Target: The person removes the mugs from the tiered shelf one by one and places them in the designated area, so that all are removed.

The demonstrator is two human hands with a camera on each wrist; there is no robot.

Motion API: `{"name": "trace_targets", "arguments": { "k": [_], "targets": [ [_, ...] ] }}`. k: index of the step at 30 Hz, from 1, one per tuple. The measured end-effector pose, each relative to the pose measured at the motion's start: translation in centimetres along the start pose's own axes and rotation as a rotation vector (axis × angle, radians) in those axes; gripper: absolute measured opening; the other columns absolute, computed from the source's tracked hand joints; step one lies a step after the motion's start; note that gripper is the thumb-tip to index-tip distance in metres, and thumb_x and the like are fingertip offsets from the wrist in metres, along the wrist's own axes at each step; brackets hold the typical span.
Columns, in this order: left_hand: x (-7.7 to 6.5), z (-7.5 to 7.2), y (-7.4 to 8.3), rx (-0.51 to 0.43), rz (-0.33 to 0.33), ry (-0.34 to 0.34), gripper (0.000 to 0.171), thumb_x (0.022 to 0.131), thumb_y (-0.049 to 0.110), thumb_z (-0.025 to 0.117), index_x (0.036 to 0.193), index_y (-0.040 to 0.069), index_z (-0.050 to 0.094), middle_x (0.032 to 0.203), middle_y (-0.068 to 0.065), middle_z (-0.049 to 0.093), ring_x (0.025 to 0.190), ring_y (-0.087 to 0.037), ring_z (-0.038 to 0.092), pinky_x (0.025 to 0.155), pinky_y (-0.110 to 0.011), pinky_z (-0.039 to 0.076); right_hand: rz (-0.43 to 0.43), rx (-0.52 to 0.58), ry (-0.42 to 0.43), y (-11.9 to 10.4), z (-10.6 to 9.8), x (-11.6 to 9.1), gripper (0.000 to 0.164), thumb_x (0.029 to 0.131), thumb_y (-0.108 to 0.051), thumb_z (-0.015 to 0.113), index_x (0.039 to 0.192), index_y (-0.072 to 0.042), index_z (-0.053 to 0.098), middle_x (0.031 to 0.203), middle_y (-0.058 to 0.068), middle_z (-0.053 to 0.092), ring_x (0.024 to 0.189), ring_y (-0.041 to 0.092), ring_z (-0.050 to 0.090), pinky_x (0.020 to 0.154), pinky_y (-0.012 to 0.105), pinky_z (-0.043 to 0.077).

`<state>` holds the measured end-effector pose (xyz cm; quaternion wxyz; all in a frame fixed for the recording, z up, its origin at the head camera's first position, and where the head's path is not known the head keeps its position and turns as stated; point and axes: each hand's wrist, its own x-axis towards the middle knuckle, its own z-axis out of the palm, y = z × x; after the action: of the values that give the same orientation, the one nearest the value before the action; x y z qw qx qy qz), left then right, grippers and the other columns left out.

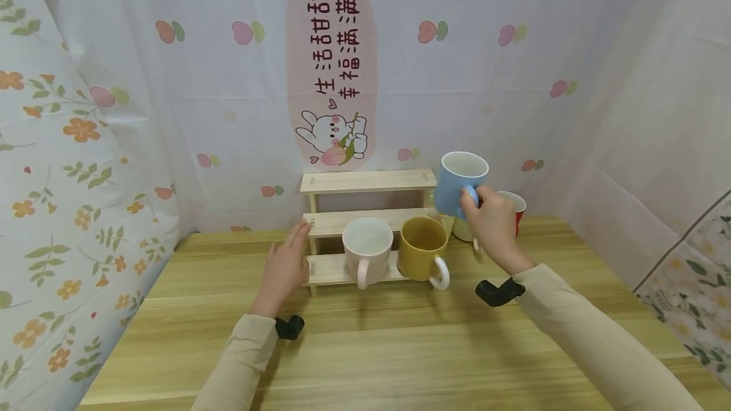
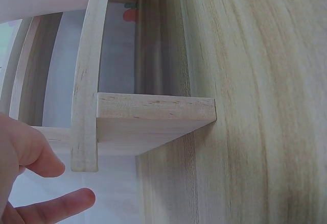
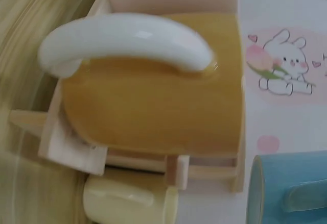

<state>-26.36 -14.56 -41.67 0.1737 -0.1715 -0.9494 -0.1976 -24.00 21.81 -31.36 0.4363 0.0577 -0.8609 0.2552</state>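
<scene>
My right hand (image 1: pixel 492 224) grips a light blue mug (image 1: pixel 450 192) by its handle, raised upright beside the right end of a three-tier wooden rack (image 1: pixel 365 181). My left hand (image 1: pixel 283 271) is at the rack's left end, fingers stretched toward the middle tier; in the left wrist view its thumb (image 2: pixel 43 160) and one finger lie near a rack board, and I cannot tell whether they touch it. On the lowest tier stand a pale pink mug (image 1: pixel 374 266) and a mustard mug (image 1: pixel 419 263) with a white handle, both handles facing me.
Behind my right hand, a cream mug (image 3: pixel 122 198) and a red mug (image 1: pixel 520 219) with a white inside stand on the wood-grain table (image 1: pixel 365 354), both partly hidden. A printed cloth (image 1: pixel 240 100) hangs close behind the rack, with more cloth at both sides.
</scene>
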Motion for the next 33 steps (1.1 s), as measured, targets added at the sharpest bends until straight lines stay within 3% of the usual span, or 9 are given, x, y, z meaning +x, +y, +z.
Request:
{"name": "trace_targets", "arguments": {
  "k": [8, 18, 24, 29, 33],
  "targets": [
    [0.1, -0.1, 0.1, 0.0, -0.006, -0.018, 0.073, 0.083, -0.001, 0.06, 0.149, 0.011, 0.032, 0.155, -0.005, 0.031, 0.073, -0.03, 0.062, 0.101, -0.068, 0.032, 0.006, -0.046, 0.0, 1.9, -0.8, -0.8, 0.039, 0.085, -0.007, 0.059, 0.053, -0.007, 0.038, 0.046, 0.005, 0.038, 0.042, 0.007, 0.028, 0.04, 0.02, 0.022],
    [0.1, -0.2, 0.0, -0.019, -0.031, -0.036, 0.072, 0.083, -0.002, 0.058, 0.149, 0.012, 0.032, 0.156, -0.004, 0.03, 0.093, -0.035, 0.064, 0.102, -0.069, 0.031, 0.057, -0.065, -0.045, 3.6, -0.8, -2.7, 0.039, 0.085, -0.009, 0.059, 0.051, -0.007, 0.038, 0.046, 0.0, 0.033, 0.041, 0.013, 0.03, 0.04, 0.023, 0.022],
    [0.1, 0.0, -0.1, -0.003, -0.03, -0.034, 0.073, 0.082, 0.0, 0.06, 0.149, 0.012, 0.031, 0.155, -0.004, 0.03, 0.09, -0.034, 0.064, 0.102, -0.068, 0.031, 0.095, -0.081, -0.065, 4.7, 0.2, -4.4, 0.037, 0.084, -0.011, 0.062, 0.052, -0.006, 0.042, 0.046, 0.002, 0.036, 0.043, 0.021, 0.035, 0.043, 0.027, 0.025],
    [0.3, 0.0, -0.1, 0.003, -0.03, -0.039, 0.072, 0.083, 0.0, 0.06, 0.148, 0.012, 0.032, 0.156, -0.004, 0.03, 0.096, -0.035, 0.064, 0.101, -0.068, 0.032, 0.123, -0.083, -0.105, 5.5, 0.8, -5.6, 0.037, 0.083, -0.01, 0.063, 0.052, -0.006, 0.043, 0.046, 0.004, 0.038, 0.045, 0.02, 0.036, 0.043, 0.026, 0.026],
    [0.2, -0.1, 0.0, -0.001, -0.034, -0.043, 0.072, 0.082, -0.001, 0.059, 0.148, 0.011, 0.033, 0.156, -0.004, 0.03, 0.09, -0.034, 0.064, 0.101, -0.068, 0.032, 0.14, -0.088, -0.153, 5.9, 1.2, -6.5, 0.038, 0.083, -0.01, 0.063, 0.053, -0.007, 0.042, 0.046, 0.003, 0.038, 0.045, 0.018, 0.036, 0.044, 0.026, 0.027]
  ]
}}
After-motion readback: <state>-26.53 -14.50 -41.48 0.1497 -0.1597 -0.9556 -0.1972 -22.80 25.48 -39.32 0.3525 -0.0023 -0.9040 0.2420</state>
